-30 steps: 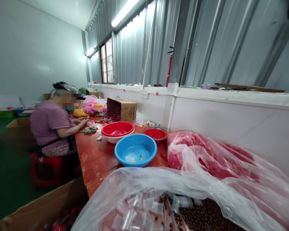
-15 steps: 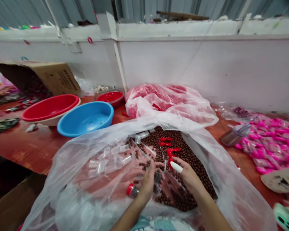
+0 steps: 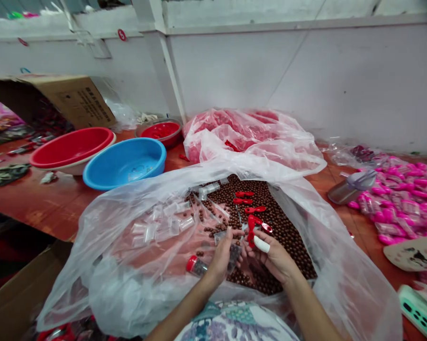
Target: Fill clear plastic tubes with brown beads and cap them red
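Observation:
My left hand (image 3: 221,259) is closed around a clear plastic tube (image 3: 234,258), partly hidden by the fingers. Close beside it, my right hand (image 3: 275,258) pinches a red plastic piece (image 3: 251,232); one of its fingers wears a white covering (image 3: 261,244). Both hands are over a heap of small brown beads (image 3: 287,222) on clear plastic sheeting. Several red plastic pieces lie on the beads, among them a red piece (image 3: 255,209) just beyond my hands. A red-capped tube (image 3: 196,265) rests left of my left hand.
Several empty clear tubes (image 3: 151,232) lie on the sheeting (image 3: 128,298) at left. Behind stand a blue basin (image 3: 128,166), a red basin (image 3: 71,147) and a cardboard box (image 3: 81,104). A bag of red pieces (image 3: 249,135) sits at the wall. Pink packets (image 3: 408,199) and a phone (image 3: 419,308) are at right.
The camera view has tipped downward. My hands have drawn nearer each other, the right one turning inward with the red piece still between its fingers.

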`<state>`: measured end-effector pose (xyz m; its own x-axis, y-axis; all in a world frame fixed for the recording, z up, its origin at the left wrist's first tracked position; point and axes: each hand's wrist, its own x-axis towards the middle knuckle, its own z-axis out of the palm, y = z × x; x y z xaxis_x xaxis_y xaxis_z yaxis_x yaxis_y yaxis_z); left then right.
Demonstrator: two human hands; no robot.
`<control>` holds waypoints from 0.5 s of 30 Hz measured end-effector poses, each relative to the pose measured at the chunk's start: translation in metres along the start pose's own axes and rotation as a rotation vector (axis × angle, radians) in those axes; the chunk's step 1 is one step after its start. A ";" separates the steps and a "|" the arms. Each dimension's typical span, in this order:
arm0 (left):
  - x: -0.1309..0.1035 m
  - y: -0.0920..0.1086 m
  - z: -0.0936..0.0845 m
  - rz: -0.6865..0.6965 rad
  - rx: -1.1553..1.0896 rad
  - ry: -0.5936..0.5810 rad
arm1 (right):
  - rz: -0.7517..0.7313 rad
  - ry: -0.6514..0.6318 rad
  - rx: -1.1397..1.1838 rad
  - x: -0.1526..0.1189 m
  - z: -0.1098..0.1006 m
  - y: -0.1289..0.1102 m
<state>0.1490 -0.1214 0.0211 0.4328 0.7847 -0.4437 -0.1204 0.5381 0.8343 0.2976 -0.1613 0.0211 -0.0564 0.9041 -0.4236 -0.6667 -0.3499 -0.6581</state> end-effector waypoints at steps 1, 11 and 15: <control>0.000 0.000 0.000 0.001 0.005 -0.004 | 0.006 -0.007 0.004 0.000 -0.001 0.000; 0.002 -0.001 -0.009 0.005 -0.024 0.029 | 0.061 -0.029 -0.027 0.003 0.001 -0.001; 0.002 0.002 -0.021 -0.013 -0.171 -0.030 | 0.090 -0.005 -0.130 0.007 0.010 -0.006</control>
<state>0.1311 -0.1124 0.0152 0.4611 0.7694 -0.4421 -0.2637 0.5945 0.7596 0.2936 -0.1505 0.0288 -0.1155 0.8686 -0.4818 -0.5570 -0.4583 -0.6926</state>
